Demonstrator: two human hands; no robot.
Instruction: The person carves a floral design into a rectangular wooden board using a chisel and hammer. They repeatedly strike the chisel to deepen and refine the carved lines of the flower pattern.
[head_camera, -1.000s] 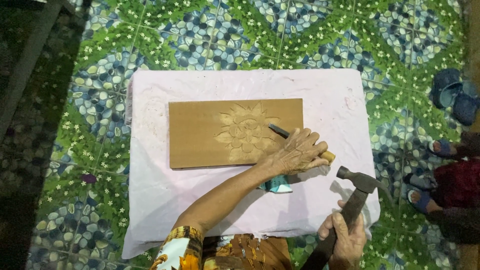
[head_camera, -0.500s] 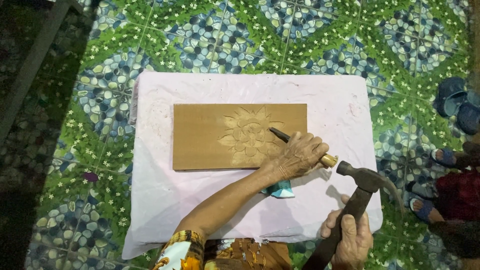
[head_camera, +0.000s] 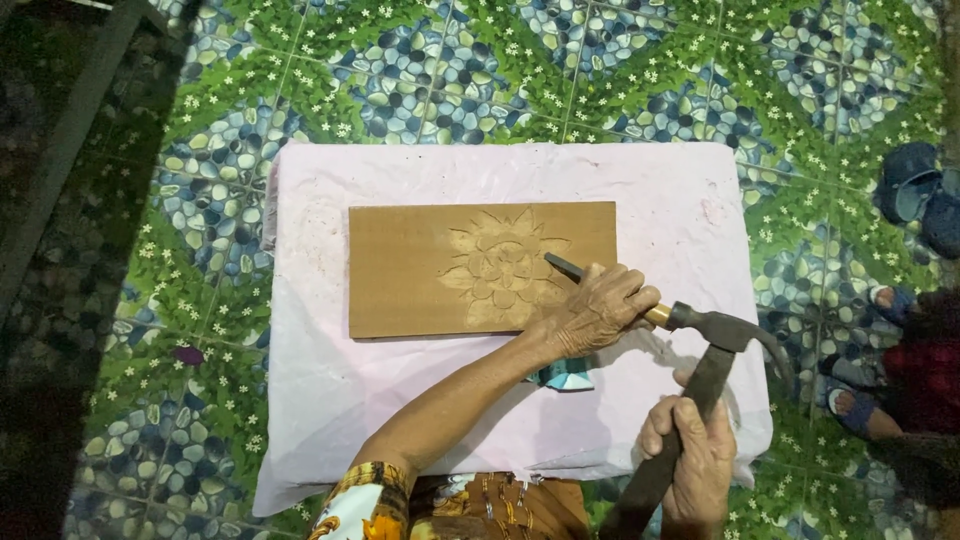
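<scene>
Gripping a chisel (head_camera: 566, 268) on the carved board (head_camera: 420, 268), hammer (head_camera: 715, 340) touching

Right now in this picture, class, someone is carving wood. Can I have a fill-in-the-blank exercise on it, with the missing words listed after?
1. The left hand holds a ____ against the wooden board.
2. The right hand grips a ____ by its handle.
3. The pattern carved into the board is a ____.
4. The board lies on a ____ cloth.

Missing words: chisel; hammer; flower; pink
</scene>
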